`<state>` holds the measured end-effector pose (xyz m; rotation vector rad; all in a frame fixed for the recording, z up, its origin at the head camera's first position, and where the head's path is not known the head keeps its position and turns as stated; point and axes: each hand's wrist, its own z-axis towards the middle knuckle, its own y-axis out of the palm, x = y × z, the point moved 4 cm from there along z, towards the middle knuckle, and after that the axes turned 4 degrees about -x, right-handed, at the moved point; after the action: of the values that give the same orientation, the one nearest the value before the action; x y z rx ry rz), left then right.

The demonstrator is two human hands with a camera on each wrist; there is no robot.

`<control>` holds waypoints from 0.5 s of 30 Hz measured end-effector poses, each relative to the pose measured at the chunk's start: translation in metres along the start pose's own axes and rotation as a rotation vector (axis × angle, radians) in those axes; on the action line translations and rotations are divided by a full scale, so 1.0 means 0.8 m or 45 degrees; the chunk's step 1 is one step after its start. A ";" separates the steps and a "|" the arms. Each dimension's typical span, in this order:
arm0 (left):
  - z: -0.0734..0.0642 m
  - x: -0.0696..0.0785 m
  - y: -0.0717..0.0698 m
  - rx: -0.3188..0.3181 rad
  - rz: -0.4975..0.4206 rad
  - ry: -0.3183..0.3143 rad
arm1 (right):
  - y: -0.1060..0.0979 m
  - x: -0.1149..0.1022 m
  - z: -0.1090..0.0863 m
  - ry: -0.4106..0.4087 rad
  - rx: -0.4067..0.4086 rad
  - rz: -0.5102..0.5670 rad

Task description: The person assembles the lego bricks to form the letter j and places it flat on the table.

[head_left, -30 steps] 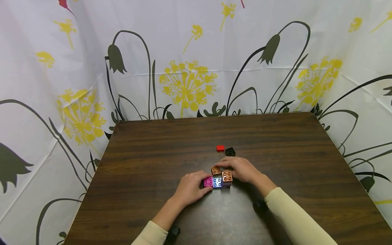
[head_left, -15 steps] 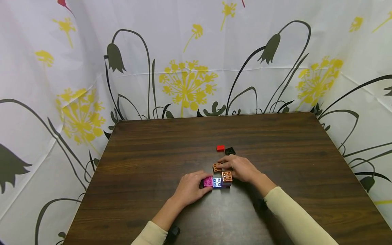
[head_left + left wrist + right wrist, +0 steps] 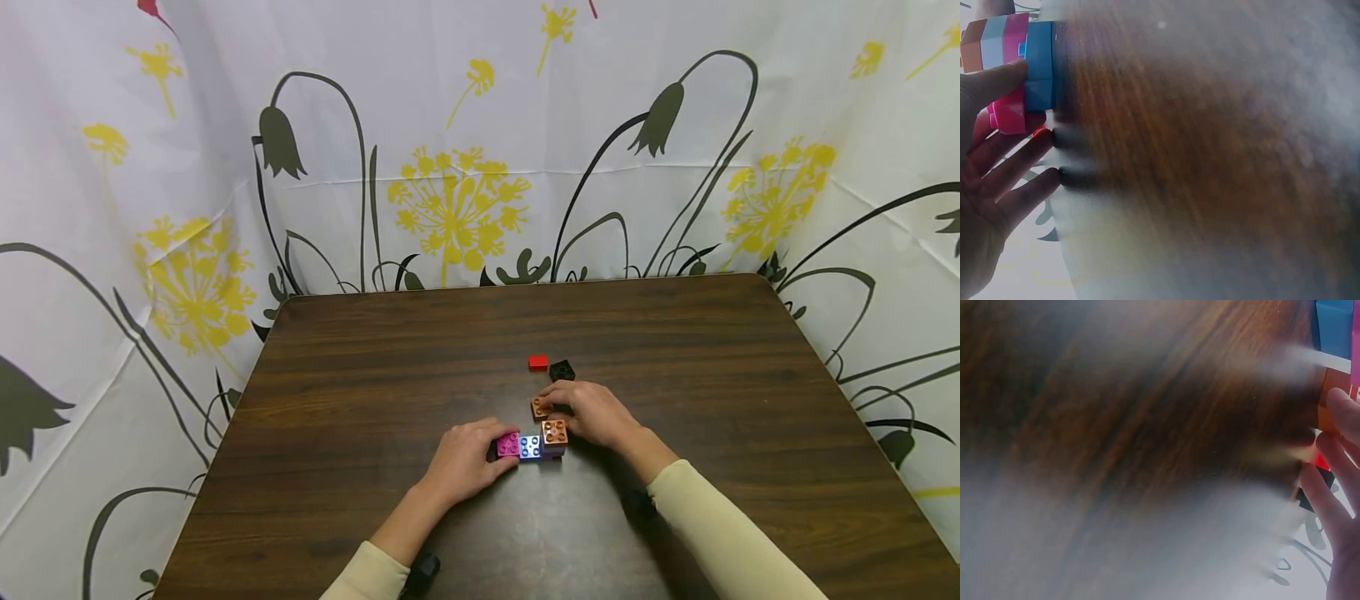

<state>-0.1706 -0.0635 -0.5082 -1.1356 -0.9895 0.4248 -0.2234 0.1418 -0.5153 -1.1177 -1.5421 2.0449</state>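
A small structure of toy building bricks stands on the table, with a pink brick [image 3: 507, 445] at its left, a pale blue brick [image 3: 530, 447] in the middle and a raised copper brick [image 3: 555, 432] at its right. Under the pink shows a blue brick [image 3: 1039, 65] in the left wrist view. My left hand [image 3: 467, 461] pinches the pink end between thumb and forefinger, the other fingers spread behind it. Just behind the structure, my right hand [image 3: 592, 413] holds a loose copper brick [image 3: 537, 408] at its fingertips, partly covering it.
A red brick [image 3: 537, 363] and a black angular brick [image 3: 562, 371] lie farther back on the brown wooden table [image 3: 360, 375], beyond the right hand. A flower-patterned curtain [image 3: 322, 217] hangs along the table's far edge.
My right hand has shifted the loose copper brick rightward and slightly back, away from the pale blue brick. The left hand keeps its grip on the pink end.
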 end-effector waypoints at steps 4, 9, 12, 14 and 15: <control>0.000 0.000 0.000 -0.005 -0.006 -0.003 | -0.002 -0.002 -0.001 0.011 -0.005 0.011; 0.000 0.000 0.000 -0.007 -0.012 -0.007 | -0.007 -0.006 -0.003 0.003 0.016 0.038; 0.000 0.000 0.000 -0.008 -0.013 -0.005 | -0.014 -0.009 -0.005 0.003 0.052 0.075; 0.000 0.000 -0.001 -0.010 -0.014 -0.005 | -0.020 -0.010 -0.006 0.013 0.075 0.098; 0.000 0.001 -0.001 -0.012 -0.014 -0.006 | -0.023 -0.011 -0.007 0.022 0.086 0.107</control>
<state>-0.1703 -0.0636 -0.5073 -1.1375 -1.0023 0.4148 -0.2169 0.1460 -0.4956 -1.1904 -1.4296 2.1193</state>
